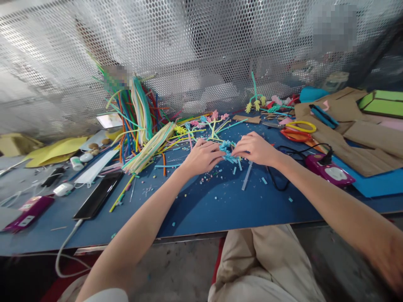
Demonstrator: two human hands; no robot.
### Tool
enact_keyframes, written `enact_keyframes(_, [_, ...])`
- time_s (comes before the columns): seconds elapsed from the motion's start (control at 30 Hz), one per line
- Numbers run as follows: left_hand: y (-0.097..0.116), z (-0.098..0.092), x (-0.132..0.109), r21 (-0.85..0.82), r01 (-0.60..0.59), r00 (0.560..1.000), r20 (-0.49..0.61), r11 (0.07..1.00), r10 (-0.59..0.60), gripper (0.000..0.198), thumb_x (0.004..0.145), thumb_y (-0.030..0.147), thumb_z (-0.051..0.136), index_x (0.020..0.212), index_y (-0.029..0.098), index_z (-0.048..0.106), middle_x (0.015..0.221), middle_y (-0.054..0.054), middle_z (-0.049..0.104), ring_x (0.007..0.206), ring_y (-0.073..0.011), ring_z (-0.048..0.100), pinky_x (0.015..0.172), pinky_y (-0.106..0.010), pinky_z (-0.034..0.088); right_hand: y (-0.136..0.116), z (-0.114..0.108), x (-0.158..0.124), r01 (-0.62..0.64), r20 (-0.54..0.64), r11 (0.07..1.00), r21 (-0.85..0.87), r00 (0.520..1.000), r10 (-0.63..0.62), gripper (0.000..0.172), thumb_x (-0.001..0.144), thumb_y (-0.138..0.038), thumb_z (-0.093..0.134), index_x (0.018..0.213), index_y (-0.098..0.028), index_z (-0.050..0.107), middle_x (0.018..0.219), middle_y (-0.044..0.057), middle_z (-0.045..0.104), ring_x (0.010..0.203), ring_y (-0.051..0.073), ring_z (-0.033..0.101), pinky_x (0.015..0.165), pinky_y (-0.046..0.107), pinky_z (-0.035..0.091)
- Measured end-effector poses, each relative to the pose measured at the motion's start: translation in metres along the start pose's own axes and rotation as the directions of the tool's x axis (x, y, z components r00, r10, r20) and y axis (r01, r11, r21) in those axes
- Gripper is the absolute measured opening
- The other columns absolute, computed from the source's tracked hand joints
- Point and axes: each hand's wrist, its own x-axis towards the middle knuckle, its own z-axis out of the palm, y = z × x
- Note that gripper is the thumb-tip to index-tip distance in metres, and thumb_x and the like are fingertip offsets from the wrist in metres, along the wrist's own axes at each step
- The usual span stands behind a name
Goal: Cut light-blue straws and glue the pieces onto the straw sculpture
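Note:
Between my two hands is a small light-blue cluster of short foam-like pieces (225, 147), just above the blue tabletop. My left hand (204, 156) has its fingers closed on the left side of this cluster. On the other side, my right hand (253, 149) pinches at its right edge with thumb and fingers together. Short cut blue bits (234, 170) lie scattered below the hands. Close behind them, pink and blue flower-like shapes (215, 115) sit on thin yellow-green stems. A clear stick (247, 176), perhaps glue, lies below my right hand.
Bundles of coloured strands (141, 113) stand at left, near a black phone (99, 195) with a white cable. Scissors with yellow and orange handles (299, 128), a purple power strip (330, 170) and brown cardboard (359, 147) lie at right. A perforated metal panel (201, 50) closes the back.

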Motion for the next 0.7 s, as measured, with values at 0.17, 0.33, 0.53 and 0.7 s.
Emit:
enact_keyframes(0.17, [0.002,-0.0009,0.0012,0.013,-0.012,1.0,-0.003,1.0,0.012,0.028,0.103,0.038,0.045,0.111,0.028,0.071,0.094,-0.005,0.067,0.095,-0.0212,0.06,0.087,-0.038,0.034,-0.0031,-0.0028,0.0006,0.016,0.011,1.0,0.02,1.0,-0.016,0.026,0.102,-0.035,0.049,0.097,-0.033,0.075,0.106,-0.004,0.077,0.093,0.019,0.062,0.09,0.04,0.031])
enact_keyframes(0.33, [0.0022,0.0001,0.0011,-0.008,-0.016,1.0,-0.022,1.0,0.016,0.026,0.102,0.037,0.048,0.111,0.029,0.071,0.094,-0.005,0.066,0.094,-0.021,0.06,0.087,-0.038,0.034,-0.0035,-0.003,0.0016,0.015,0.013,0.999,0.042,1.0,-0.016,0.026,0.102,-0.034,0.048,0.095,-0.031,0.073,0.104,-0.004,0.077,0.092,0.019,0.061,0.092,0.04,0.031])
enact_keyframes(0.53, [0.0005,0.0022,-0.0003,-0.021,0.008,0.999,-0.042,1.0,-0.009,0.025,0.101,0.034,0.05,0.112,0.027,0.071,0.095,-0.005,0.067,0.095,-0.0206,0.061,0.089,-0.039,0.035,-0.0024,-0.0031,0.0017,-0.035,0.002,0.997,0.064,0.999,0.035,0.02,0.1,-0.036,0.052,0.095,-0.029,0.071,0.099,-0.002,0.077,0.092,0.019,0.062,0.093,0.04,0.033])
enact_keyframes(0.7, [-0.0004,0.0042,-0.0014,-0.015,0.075,0.992,-0.097,0.997,-0.076,0.025,0.101,0.033,0.05,0.112,0.027,0.071,0.098,-0.005,0.07,0.094,-0.0198,0.062,0.087,-0.039,0.035,-0.0063,-0.0061,0.0014,-0.093,-0.07,0.988,0.124,0.992,0.102,0.025,0.101,-0.032,0.045,0.103,-0.027,0.07,0.1,0.001,0.076,0.094,0.02,0.064,0.091,0.039,0.038])
